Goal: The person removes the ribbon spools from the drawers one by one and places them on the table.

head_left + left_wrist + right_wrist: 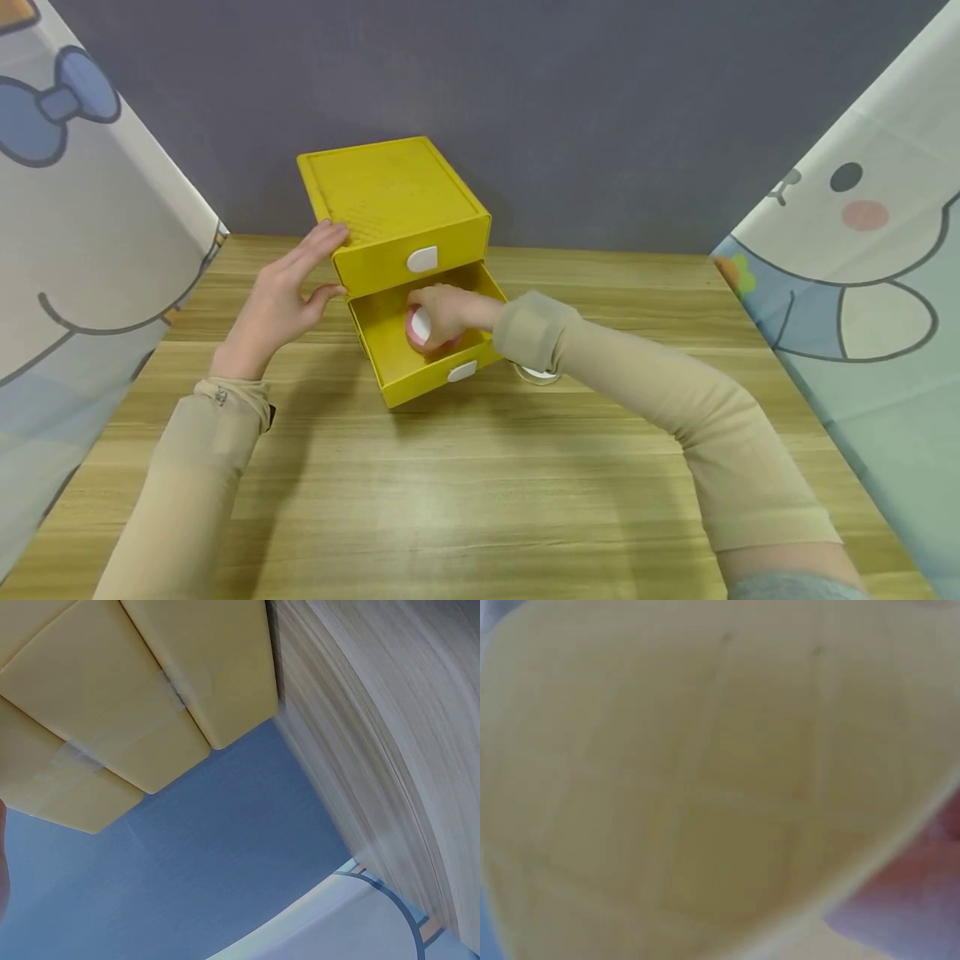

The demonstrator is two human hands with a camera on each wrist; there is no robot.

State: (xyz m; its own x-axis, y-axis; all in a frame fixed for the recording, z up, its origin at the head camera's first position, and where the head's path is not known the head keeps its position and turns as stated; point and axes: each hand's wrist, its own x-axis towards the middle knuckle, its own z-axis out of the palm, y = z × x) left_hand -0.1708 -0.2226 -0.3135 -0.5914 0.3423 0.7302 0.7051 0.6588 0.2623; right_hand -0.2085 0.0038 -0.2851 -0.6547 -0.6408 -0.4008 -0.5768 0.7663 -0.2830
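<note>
In the head view a yellow drawer cabinet (397, 187) stands on the wooden table, its lower visible drawer (390, 367) pulled out. My right hand (446, 310) reaches into that drawer and grips a round pink-and-white object (422, 325), partly hidden by the fingers. My left hand (281, 296) touches the cabinet's left side, with the fingers near the top edge and the thumb lower, at the front corner. The left wrist view shows the cabinet's side panels (97, 697) joined by clear tape. A blurred yellow gridded surface (735, 787) fills most of the right wrist view.
A round white item (537, 375) with a pale rim lies on the table right of the drawer, partly covered by my right wrist. Behind the cabinet rises a dark grey wall (600, 125). Cartoon-printed cloths (862, 275) flank the wooden table (465, 500).
</note>
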